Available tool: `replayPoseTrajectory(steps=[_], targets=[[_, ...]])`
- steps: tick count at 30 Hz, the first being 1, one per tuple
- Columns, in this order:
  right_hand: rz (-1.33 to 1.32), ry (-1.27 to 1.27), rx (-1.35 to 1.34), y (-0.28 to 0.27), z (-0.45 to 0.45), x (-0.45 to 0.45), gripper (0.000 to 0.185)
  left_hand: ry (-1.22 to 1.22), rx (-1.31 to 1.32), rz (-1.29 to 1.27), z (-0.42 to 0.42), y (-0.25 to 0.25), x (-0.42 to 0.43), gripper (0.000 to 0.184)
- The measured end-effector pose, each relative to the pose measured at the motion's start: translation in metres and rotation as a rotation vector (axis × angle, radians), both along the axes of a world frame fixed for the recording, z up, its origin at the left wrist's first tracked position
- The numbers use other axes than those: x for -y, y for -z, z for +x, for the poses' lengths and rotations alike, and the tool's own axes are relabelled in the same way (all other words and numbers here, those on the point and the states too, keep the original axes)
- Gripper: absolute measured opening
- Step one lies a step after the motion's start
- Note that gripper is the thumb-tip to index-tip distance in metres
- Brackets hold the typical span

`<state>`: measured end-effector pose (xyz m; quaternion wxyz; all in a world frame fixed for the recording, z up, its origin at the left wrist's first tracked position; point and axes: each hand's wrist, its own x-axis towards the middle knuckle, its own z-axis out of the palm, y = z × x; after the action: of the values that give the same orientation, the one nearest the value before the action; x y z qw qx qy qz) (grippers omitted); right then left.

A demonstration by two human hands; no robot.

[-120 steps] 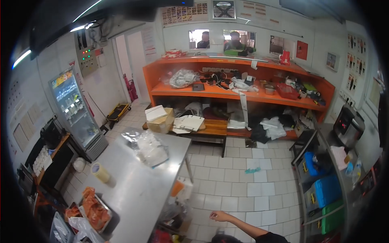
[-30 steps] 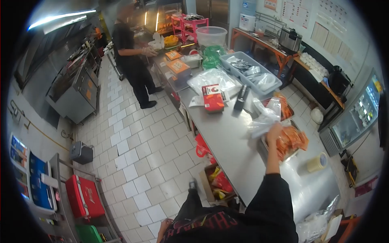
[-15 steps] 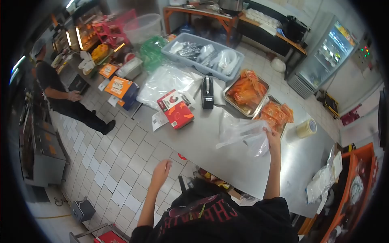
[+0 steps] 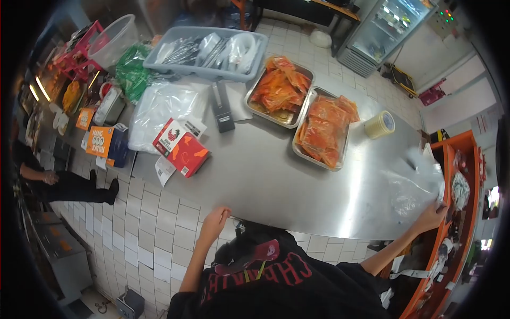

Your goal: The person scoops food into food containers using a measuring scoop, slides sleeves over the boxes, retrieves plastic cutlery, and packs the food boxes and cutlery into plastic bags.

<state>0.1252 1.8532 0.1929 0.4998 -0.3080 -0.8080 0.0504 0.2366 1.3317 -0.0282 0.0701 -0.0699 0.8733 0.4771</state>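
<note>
At the right end of the steel table (image 4: 255, 186), my right hand (image 4: 431, 217) has its fingers closed at the edge of a clear plastic bag (image 4: 406, 191). The bag is partly blurred and lies against other white and clear wrapping, so its outline is hard to separate. My left hand (image 4: 213, 223) hovers by the table's front edge, fingers curled in, with nothing visible in them. Two metal trays stand beyond my hands: one tray (image 4: 291, 126) and a nearer tray (image 4: 340, 164), both heaped with orange-red food in clear bags (image 4: 321, 133).
A tape-wrapped roll or tub (image 4: 380, 125) stands right of the trays. Leftward are a red box (image 4: 183, 151), a black dispenser (image 4: 221, 109), clear plastic sheets (image 4: 164, 114) and a blue bin (image 4: 204, 66). An orange shelf (image 4: 451, 154) borders the right; another person (image 4: 69, 189) stands far left.
My right hand has swung from beside the trays to the table's right end, and the bag has left the table's middle. My view has turned right. My left hand stays near the front edge.
</note>
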Motion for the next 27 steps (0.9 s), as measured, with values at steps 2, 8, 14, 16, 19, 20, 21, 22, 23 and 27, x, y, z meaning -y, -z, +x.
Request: replayPoseTrajectory(steps=[2,8,14,16,19,20,21,22,23,27], targets=[[0.105,-0.097,0.030,0.018,-0.011,-0.008,0.031,0.012,0.018,-0.007,0.009,0.007,0.003,0.012],[-0.037,-0.350,0.804,0.179,-0.117,0.023,0.044,-0.024,0.074,0.050,-0.001,-0.013,0.005,0.012],[-0.226,-0.775,1.282,0.200,-0.116,-0.018,0.062,-0.088,0.099,0.022,-0.010,-0.031,0.009,0.014],[-0.547,-0.821,1.323,0.178,-0.104,-0.009,0.072,-0.061,0.110,0.022,-0.010,-0.029,0.009,0.014],[-0.360,-0.417,0.828,0.229,-0.086,-0.011,0.086,-0.045,0.137,0.029,-0.010,-0.025,0.009,0.014],[-0.143,-0.407,0.736,0.283,-0.080,-0.047,0.082,-0.055,0.152,0.032,-0.009,-0.023,0.012,0.015],[-0.224,-0.442,0.600,0.298,-0.076,-0.061,0.076,-0.039,0.148,0.015,-0.006,-0.011,0.014,0.016],[-0.082,-0.351,0.724,0.303,-0.074,-0.081,0.058,-0.049,0.139,-0.011,-0.004,-0.001,0.017,0.018],[0.065,-0.260,0.838,0.307,-0.071,-0.102,0.043,-0.030,0.103,-0.050,-0.002,-0.006,0.017,0.019],[-0.258,-0.726,0.497,0.301,-0.103,-0.214,0.029,-0.045,0.023,-0.089,-0.001,-0.001,0.015,0.019]])
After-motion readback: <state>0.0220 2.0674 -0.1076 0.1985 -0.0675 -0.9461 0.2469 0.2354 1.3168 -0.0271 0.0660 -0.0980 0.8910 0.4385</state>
